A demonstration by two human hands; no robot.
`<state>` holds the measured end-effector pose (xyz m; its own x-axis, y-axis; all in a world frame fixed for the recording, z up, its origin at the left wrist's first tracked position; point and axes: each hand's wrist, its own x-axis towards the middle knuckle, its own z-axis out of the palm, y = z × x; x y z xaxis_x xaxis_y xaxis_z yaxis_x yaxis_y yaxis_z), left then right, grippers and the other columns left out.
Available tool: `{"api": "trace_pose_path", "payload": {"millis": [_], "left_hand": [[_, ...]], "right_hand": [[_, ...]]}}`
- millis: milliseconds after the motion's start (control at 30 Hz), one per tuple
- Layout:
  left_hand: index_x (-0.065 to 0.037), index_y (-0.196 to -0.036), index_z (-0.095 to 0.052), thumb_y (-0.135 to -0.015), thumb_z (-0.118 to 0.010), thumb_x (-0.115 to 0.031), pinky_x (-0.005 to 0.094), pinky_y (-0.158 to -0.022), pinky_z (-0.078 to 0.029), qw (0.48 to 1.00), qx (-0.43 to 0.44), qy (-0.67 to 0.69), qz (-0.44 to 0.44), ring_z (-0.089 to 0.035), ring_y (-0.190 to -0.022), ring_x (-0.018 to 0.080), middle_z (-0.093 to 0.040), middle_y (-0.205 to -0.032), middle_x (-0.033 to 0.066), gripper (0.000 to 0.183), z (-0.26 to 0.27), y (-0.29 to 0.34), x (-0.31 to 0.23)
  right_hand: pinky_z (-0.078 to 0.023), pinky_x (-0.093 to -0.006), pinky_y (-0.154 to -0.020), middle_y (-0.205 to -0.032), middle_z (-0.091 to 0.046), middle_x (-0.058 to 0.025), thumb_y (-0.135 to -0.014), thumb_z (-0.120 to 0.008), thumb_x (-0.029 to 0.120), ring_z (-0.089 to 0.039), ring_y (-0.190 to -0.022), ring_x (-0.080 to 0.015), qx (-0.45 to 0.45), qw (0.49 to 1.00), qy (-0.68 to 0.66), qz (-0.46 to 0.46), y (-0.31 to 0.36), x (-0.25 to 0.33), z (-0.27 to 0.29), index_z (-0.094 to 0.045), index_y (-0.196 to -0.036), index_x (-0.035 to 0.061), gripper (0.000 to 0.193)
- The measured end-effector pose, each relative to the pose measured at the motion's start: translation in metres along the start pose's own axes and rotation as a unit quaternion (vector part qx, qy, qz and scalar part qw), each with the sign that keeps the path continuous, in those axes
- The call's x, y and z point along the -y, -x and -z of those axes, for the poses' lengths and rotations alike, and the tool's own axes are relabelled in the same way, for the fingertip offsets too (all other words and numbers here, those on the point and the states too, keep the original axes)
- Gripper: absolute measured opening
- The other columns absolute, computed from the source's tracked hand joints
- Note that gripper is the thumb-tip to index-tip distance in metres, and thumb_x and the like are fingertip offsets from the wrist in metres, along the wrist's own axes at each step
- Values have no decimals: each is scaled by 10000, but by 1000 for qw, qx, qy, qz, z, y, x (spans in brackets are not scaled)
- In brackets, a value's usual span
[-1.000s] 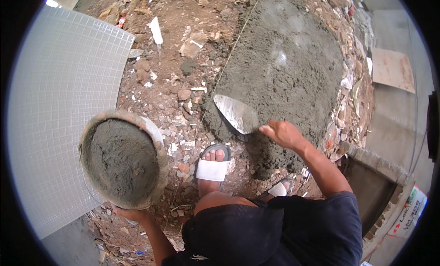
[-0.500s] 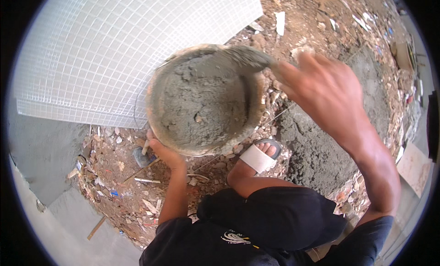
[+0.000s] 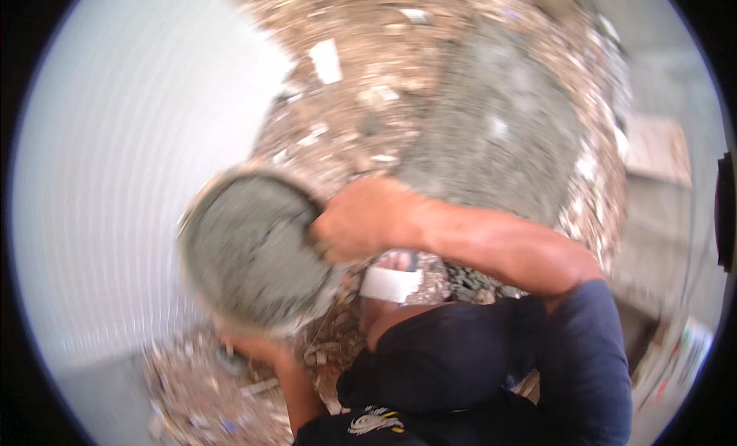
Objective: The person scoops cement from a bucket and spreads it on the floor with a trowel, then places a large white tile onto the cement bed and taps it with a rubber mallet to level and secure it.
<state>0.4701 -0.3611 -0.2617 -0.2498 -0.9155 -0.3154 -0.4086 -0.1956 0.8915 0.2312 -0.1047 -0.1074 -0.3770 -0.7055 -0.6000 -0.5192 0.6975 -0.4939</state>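
Note:
A round bucket [image 3: 186, 250] with a pale, crusted rim holds wet grey mortar [image 3: 257, 242]. It sits left of the middle, tilted toward me. My left hand [image 3: 249, 345] grips the bucket's near lower edge, its fingers partly hidden beneath it. At the right side of the rim, my right hand [image 3: 361, 219] is closed, knuckles up and smeared by motion. The earlier frame shows a mortar-coated trowel in that hand; now its blade is hidden by the hand or sunk in the mortar.
A large white gridded sheet [image 3: 130, 185] borders the bucket on the left. Rubble and debris [image 3: 345, 85] cover the ground. A grey mortar patch [image 3: 495, 131] spreads beyond my right arm. My sandalled foot [image 3: 390, 285] stands close by; a pale board [image 3: 658, 150] lies far right.
The view has swung right, so the bucket appears lower and farther left. My right hand has come from the far right rim down to the bucket's right side. My left hand keeps its hold.

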Motion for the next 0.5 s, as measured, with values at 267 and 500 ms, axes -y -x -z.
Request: {"api": "trace_pose_path", "payload": {"millis": [267, 500], "left_hand": [[18, -1472, -343, -1061, -257, -475, 416, -1148, -292, 976, 98, -86, -173, -456, -1298, 326, -400, -1489, 194, 647, -55, 28, -14], [25, -1465, -350, -1059, -266, -477, 416, -1141, -300, 942, 178, -139, -248, -461, -1291, 328, -409, -1481, 196, 652, -110, 31, -12]], "right_hand": [[-543, -460, -691, -919, -705, -132, -880, -621, 420, -689, -822, -346, -309, 909, -262, -98, 152, -43, -96, -665, -1033, 85, 371], [-541, -445, -768, -952, -700, -149, -889, -632, 371, -680, -854, -350, -497, 623, -395, -457, 292, -52, -229, -656, -1163, 117, 374]]}}
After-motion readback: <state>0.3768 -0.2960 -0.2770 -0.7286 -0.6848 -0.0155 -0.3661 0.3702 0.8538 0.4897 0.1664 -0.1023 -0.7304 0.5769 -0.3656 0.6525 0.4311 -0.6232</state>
